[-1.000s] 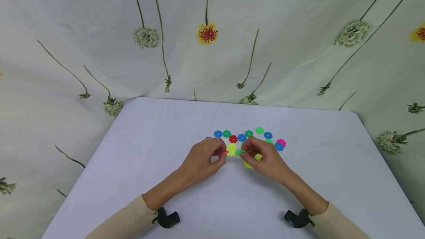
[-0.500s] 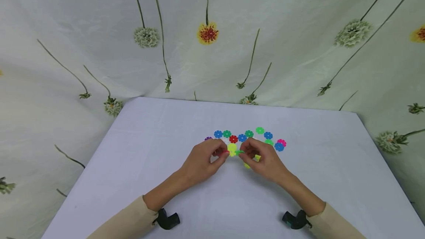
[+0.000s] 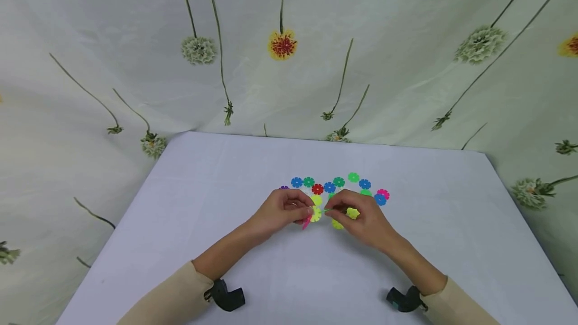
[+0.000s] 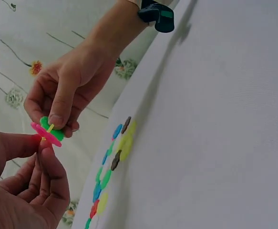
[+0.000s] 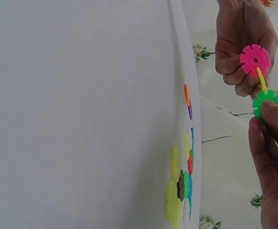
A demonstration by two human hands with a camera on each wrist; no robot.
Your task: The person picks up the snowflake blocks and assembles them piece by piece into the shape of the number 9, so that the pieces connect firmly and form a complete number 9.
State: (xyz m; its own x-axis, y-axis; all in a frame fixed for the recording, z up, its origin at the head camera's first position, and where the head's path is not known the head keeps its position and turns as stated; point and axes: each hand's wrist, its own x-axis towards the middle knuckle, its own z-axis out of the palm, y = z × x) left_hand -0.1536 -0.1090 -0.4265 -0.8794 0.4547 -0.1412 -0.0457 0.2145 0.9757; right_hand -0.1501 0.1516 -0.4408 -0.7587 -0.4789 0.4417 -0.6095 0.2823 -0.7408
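Observation:
Three notched plastic snowflake discs are linked between my hands, held above the table. In the head view my left hand [image 3: 275,213] pinches this chain where the pink disc [image 3: 306,222] meets the yellow disc [image 3: 315,214]; which of the two the fingertips press is unclear. My right hand [image 3: 363,217] pinches the green disc [image 3: 327,210], seen edge-on there. From the right wrist, the pink disc [image 5: 255,60] and green disc [image 5: 266,101] face the camera, with the thin edge of the yellow disc [image 5: 262,80] joining them. Fingers partly cover the green one.
Several loose discs lie behind and below the hands, among them a red disc [image 3: 317,189], a blue disc [image 3: 380,199] and a yellow disc [image 3: 337,224]. They rest on a white-covered table [image 3: 217,174]. A flowered cloth [image 3: 253,89] hangs behind its far edge.
My left hand has turned, so the pink disc, edge-on before, now tilts downward and a yellow disc shows beside the thumb. My right hand keeps its pinch and has barely moved.

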